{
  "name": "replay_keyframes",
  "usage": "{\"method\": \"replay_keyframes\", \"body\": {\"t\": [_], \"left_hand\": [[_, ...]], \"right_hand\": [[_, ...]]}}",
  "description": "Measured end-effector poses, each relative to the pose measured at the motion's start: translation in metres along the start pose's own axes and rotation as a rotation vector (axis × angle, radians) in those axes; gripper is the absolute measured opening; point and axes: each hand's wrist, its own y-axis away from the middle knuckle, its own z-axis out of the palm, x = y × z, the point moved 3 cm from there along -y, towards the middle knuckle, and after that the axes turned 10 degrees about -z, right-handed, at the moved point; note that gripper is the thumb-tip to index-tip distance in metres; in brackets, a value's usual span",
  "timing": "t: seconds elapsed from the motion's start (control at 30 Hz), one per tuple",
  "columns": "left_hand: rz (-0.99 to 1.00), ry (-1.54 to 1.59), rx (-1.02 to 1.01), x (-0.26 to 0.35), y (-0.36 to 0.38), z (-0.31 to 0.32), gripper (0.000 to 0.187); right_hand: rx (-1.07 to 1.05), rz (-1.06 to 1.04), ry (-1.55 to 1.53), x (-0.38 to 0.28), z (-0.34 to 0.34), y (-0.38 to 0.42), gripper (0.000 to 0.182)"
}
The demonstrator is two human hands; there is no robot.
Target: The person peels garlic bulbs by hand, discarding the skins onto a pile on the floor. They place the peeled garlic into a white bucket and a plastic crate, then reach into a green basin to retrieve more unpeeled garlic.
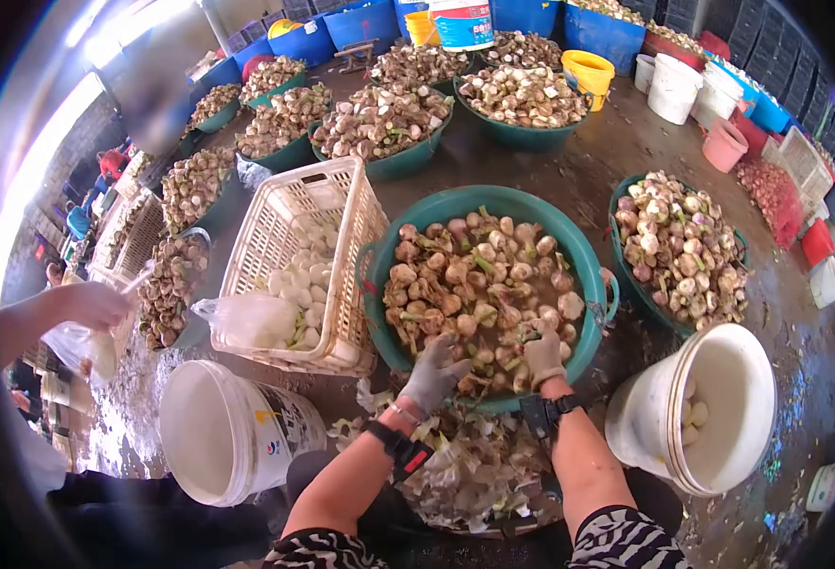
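Both my hands wear pale gloves and are at the near edge of a green tub [493,201] full of unpeeled garlic bulbs [479,275]. My left hand [432,376] hovers over the bulbs with its fingers spread and nothing in them. My right hand [543,355] is closed at the tub's near right side, its fingers pinched round something small and dark that I cannot make out. Below the tub lies a heap of garlic skins [474,465] between my forearms.
A white crate [370,228] with peeled garlic and a plastic bag stands left of the tub. White buckets [199,427] [645,427] flank me. More garlic tubs [678,251] stand right and behind. At the far left, a person's hand [90,305] holds a bag.
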Motion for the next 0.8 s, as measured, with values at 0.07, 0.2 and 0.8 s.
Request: {"method": "replay_keyframes", "body": {"t": [0.07, 0.2, 0.8], "left_hand": [[-0.105, 0.084, -0.064, -0.019, 0.004, 0.013, 0.057], [-0.312, -0.138, -0.078, 0.046, 0.058, 0.018, 0.050], [-0.294, -0.103, -0.262, 0.073, 0.037, 0.016, 0.038]], "right_hand": [[-0.226, -0.230, 0.519, -0.010, 0.000, 0.022, 0.018], [-0.227, -0.034, 1.451, -0.025, -0.011, 0.037, 0.027], [-0.444, -0.058, 1.143, 0.032, 0.009, -0.068, 0.037]]}}
